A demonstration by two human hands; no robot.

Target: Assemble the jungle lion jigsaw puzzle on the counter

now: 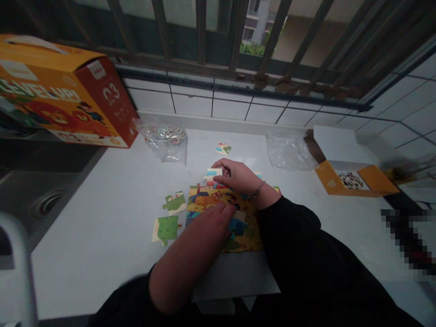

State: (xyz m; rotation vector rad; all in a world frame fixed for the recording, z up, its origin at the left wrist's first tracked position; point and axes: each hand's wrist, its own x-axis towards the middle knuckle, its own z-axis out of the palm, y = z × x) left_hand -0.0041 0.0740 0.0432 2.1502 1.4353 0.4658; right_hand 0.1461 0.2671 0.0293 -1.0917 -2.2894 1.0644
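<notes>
My right hand [236,175] reaches across the far edge of a colourful picture sheet [200,210]. Its thumb and fingers close on a pale jigsaw puzzle piece [213,173] with blue and pink on it. My left hand [218,218] rests on the sheet, over the middle of the picture; most of its fingers are hidden, so their grip does not show. Left of the sheet lie two green puzzle pieces [175,203]. Another puzzle piece [223,148] lies beyond my right hand. Parts of further pieces peek out behind my right wrist.
An orange puzzle box [98,100] stands at the back left beside a sink [20,190]. Next to it is a clear bag of pieces [166,138]. At the right are an empty-looking plastic bag [289,150] and an open orange box [329,179] holding small pieces.
</notes>
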